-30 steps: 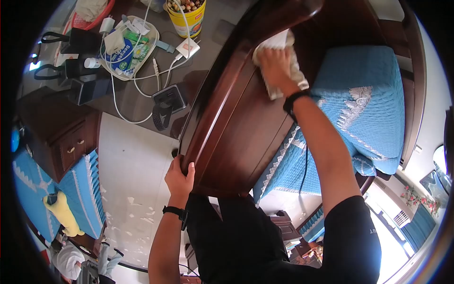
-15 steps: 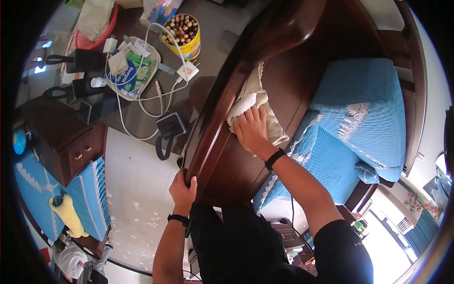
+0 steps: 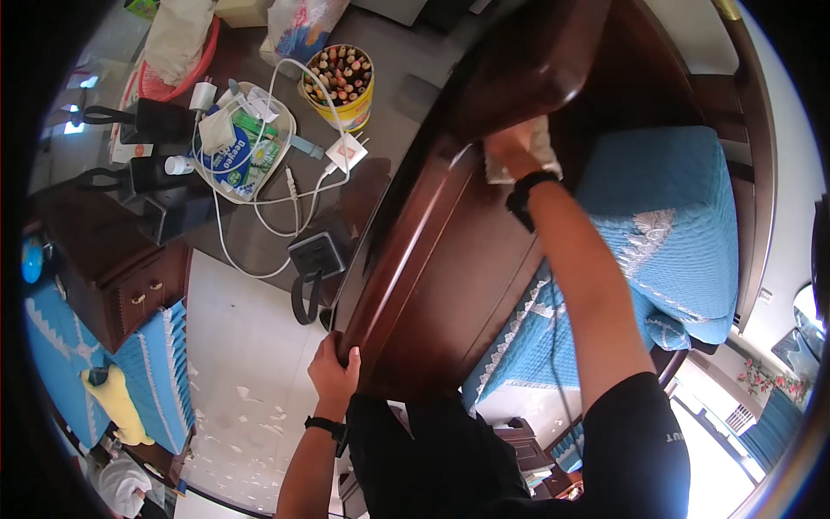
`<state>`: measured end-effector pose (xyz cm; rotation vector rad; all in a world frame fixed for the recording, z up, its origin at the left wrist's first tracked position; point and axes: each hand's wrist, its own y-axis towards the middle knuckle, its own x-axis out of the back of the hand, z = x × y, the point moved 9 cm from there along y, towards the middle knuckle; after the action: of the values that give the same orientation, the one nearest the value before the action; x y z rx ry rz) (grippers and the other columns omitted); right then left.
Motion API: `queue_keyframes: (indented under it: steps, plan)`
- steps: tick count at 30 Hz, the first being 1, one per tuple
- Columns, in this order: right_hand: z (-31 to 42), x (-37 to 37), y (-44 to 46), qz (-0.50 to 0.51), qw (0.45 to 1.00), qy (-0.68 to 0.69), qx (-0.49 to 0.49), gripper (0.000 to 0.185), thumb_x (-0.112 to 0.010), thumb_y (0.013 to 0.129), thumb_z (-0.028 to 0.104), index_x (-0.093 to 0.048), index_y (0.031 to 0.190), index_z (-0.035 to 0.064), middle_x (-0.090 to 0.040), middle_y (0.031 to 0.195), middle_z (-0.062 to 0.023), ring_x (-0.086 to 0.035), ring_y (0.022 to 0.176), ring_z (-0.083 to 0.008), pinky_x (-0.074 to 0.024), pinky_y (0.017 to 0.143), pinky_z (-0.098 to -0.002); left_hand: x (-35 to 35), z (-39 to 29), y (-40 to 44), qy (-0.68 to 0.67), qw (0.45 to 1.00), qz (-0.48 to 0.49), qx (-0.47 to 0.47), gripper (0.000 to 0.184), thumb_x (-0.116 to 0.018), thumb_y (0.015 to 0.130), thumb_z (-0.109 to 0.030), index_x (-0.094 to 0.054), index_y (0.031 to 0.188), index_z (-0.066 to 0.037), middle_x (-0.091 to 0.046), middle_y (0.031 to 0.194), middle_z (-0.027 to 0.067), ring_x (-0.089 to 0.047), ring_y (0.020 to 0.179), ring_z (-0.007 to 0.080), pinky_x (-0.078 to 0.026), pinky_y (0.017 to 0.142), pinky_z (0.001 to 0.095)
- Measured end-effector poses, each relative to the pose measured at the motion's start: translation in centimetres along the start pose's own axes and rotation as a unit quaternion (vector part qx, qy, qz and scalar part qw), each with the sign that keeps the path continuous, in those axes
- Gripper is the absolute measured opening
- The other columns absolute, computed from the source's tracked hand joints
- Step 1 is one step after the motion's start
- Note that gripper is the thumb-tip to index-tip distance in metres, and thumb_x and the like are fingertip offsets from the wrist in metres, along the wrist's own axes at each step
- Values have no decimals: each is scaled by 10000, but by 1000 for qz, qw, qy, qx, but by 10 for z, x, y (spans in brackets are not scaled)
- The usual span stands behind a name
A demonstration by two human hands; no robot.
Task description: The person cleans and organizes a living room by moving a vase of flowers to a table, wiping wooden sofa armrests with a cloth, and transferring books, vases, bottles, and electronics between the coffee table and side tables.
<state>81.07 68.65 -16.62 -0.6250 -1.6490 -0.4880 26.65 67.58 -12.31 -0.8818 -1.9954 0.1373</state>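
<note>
The right hand [image 3: 512,145] is on the pale cloth [image 3: 545,154], at the far end of the wooden panel [image 3: 454,272] (the glossy rail [image 3: 393,264] hides its fingers, so how far they close cannot be told). The left hand [image 3: 335,372] is closed on the glossy rail's near end, thumb sticking up

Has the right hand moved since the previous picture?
Yes: the right hand is farther from the body along the glossy dark-brown wooden rail, nearer its thick curved end.
</note>
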Motion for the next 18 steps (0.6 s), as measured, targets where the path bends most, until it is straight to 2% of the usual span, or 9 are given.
queue_keyframes:
  steps: [2,3,10,18]
  plan:
    - [-18,8,23,22,999,4,33,597,-468,973,406,-395,1515,167,-400,1559,-95,-267,1482,-323,-189,1166,-580,-1,0,0,-12,1000,8,-5,485,-657,867,-386,-616,1189,-27,-685,1049,188,-667,918,424,-544,776,489]
    - [-16,3,24,26,999,6,36,597,-468,973,406,-395,1515,167,-400,1559,-95,-267,1482,-323,-189,1166,-580,-1,1,0,-11,1000,10,0,485,-657,867,-386,-616,1189,-27,-685,1049,188,-667,918,424,-544,776,489]
    - [-2,-1,22,0,998,25,61,553,-489,969,377,-461,1462,129,-439,1518,-141,-319,1440,-361,-212,1167,-562,-1,-3,1,-10,1000,14,1,490,-657,865,-390,-613,1186,-21,-684,1050,199,-668,921,429,-545,774,490]
    - [-1,47,1,-52,995,26,77,508,-512,966,344,-537,1402,85,-484,1470,-194,-379,1391,-406,-238,1167,-542,0,-2,0,6,1000,4,-10,479,-656,871,-377,-615,1190,-21,-685,1055,207,-671,912,429,-549,773,484]
